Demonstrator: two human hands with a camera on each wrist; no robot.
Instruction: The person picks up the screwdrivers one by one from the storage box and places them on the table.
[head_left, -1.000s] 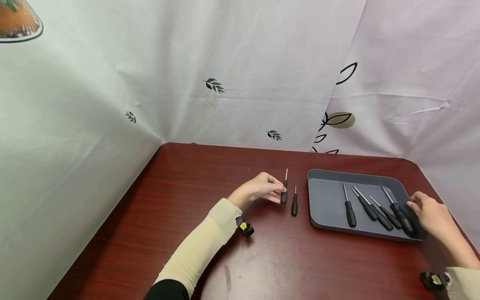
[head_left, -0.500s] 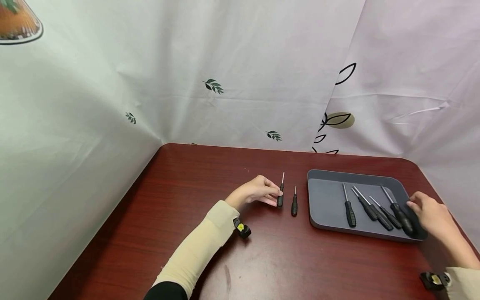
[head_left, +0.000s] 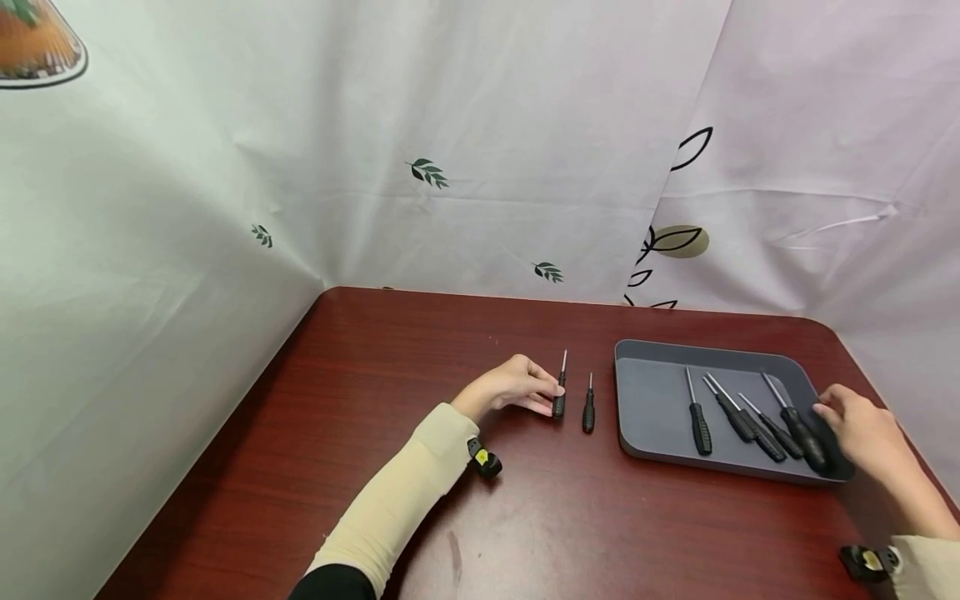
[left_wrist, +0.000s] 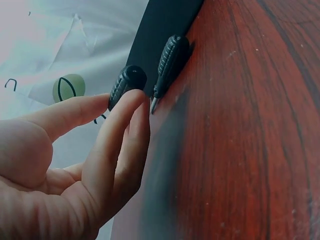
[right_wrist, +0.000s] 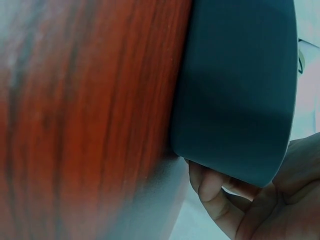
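Observation:
In the head view my left hand (head_left: 517, 386) pinches the black handle of a small screwdriver (head_left: 559, 403), its shaft pointing to the back. The left wrist view shows thumb and fingers on that handle (left_wrist: 118, 90). Just right of it a second small screwdriver (head_left: 588, 413) lies on the table. Farther right, a grey tray (head_left: 651, 417) holds several black-handled screwdrivers, one of them (head_left: 701, 428) apart from the others. My right hand (head_left: 862, 429) grips the tray's right edge; the right wrist view has its fingers (right_wrist: 212, 186) at the tray's wall (right_wrist: 235, 95).
The dark red wooden table (head_left: 360, 367) runs up to a white patterned cloth (head_left: 480, 225) at the back and on the left. Its rounded back right corner lies behind the tray.
My left hand has moved slightly left and towards the front with the screwdriver, widening the space to the second one. My right hand and the tray have stayed still.

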